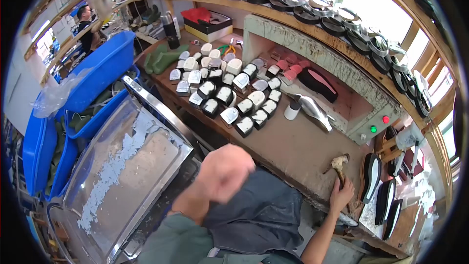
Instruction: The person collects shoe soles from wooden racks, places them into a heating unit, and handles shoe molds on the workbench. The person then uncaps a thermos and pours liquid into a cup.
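My right hand is closed round the handle of a hammer, whose head lies on the brown workbench near its right end. My left hand is raised in front of the bench edge, above my dark apron. It is smeared by motion, and its fingers cannot be made out. Many small heel blocks, black, white and silver, stand grouped on the bench beyond it. A white-and-black cylinder stands beside a shiny metal shoe form.
Blue bins and a metal tray-like surface stand at the left. A pale cabinet with green and red buttons backs the bench. Black soles stand at the right. A person is far back left.
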Demonstrator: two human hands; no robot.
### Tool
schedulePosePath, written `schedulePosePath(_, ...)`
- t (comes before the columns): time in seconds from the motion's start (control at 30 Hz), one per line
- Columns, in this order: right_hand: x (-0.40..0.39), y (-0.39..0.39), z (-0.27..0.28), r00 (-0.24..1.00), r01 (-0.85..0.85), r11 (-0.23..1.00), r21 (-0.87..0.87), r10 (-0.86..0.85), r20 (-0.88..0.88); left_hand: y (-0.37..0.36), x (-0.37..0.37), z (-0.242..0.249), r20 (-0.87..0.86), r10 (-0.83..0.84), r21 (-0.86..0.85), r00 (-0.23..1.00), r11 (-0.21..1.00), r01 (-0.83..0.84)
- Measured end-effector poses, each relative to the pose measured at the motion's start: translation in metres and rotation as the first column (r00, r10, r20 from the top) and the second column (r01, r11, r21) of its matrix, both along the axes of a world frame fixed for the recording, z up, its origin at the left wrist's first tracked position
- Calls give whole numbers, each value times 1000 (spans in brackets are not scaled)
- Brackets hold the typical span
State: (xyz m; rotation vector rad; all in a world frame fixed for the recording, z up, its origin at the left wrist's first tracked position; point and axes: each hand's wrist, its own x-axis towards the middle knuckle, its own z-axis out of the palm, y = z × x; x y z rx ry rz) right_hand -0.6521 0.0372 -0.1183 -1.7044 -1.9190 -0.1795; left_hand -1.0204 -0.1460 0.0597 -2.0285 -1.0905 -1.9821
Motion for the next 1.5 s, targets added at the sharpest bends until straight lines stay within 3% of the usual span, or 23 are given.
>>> schedulePosePath(0.1,4,2,-3,999,-35,999,38,34,10,-27,21,80,-371,-143,172,917,960,219)
schedulePosePath(0.2,2,3,-6,999,-51,998,36,51,-2,-34,25,114,-588,-19,216,809,960,179)
schedulePosePath(0.27,10,6,-12,998,-48,996,80,45,34,-35,26,120,-699,84,257,710,956,140)
schedulePosePath(0.37,12,8,-15,999,-33,999,22,32,18,-40,16,100,-725,-6,225,689,943,245)
schedulePosePath(0.43,9,6,-13,999,2,1000,16,-3,39,-31,27,83,-252,-71,579,965,788,209)
schedulePosePath(0.47,12,1,-12,1000,-7,1000,22,6,27,-25,36,74,17,-188,700,982,703,123)
schedulePosePath(0.5,10,1,-10,999,4,1000,24,-5,35,-14,48,64,296,-341,738,892,675,13)
schedulePosePath(0.57,7,3,-9,999,14,999,36,-15,34,2,22,28,174,-215,243,961,955,170)
schedulePosePath(0.63,9,5,-9,998,24,999,-31,-22,51,44,40,-10,246,-52,-1,968,999,54)
schedulePosePath(0.67,7,8,-9,999,12,1000,-16,-12,47,71,40,-31,142,0,-58,990,998,8)
schedulePosePath(0.7,7,7,-10,997,50,998,-43,-47,59,88,39,-50,126,5,-246,992,969,27)
schedulePosePath(0.73,6,6,-10,994,86,994,-71,-81,76,110,38,-72,152,23,-295,988,955,24)
schedulePosePath(0.87,1,5,-7,983,153,984,-89,-142,116,168,29,-132,169,94,-368,981,929,-26)
schedulePosePath(0.93,3,5,-8,987,130,988,-78,-121,107,182,29,-156,294,84,-498,952,864,78)
schedulePosePath(1.07,3,9,-12,980,167,982,-86,-157,121,196,23,-188,252,97,-558,963,828,63)
schedulePosePath(1.13,7,7,-15,993,73,997,3,-72,93,196,25,-192,345,181,-575,921,816,56)
schedulePosePath(1.17,10,4,-18,990,95,995,-7,-94,101,197,25,-194,337,196,-590,921,806,44)
schedulePosePath(1.23,4,4,-6,1000,-25,998,50,25,6,196,23,-197,298,185,-590,937,807,28)
schedulePosePath(1.3,3,2,2,999,-29,1000,-2,29,19,189,23,-183,296,195,-639,935,768,42)
schedulePosePath(1.33,5,4,-5,999,-36,998,56,35,23,190,21,-183,280,185,-664,942,746,51)
schedulePosePath(1.37,8,6,-11,999,-50,992,117,47,27,193,21,-189,275,187,-605,943,796,18)
schedulePosePath(1.5,0,1,2,1000,4,999,43,-3,-21,198,21,-197,367,147,-587,918,802,106)
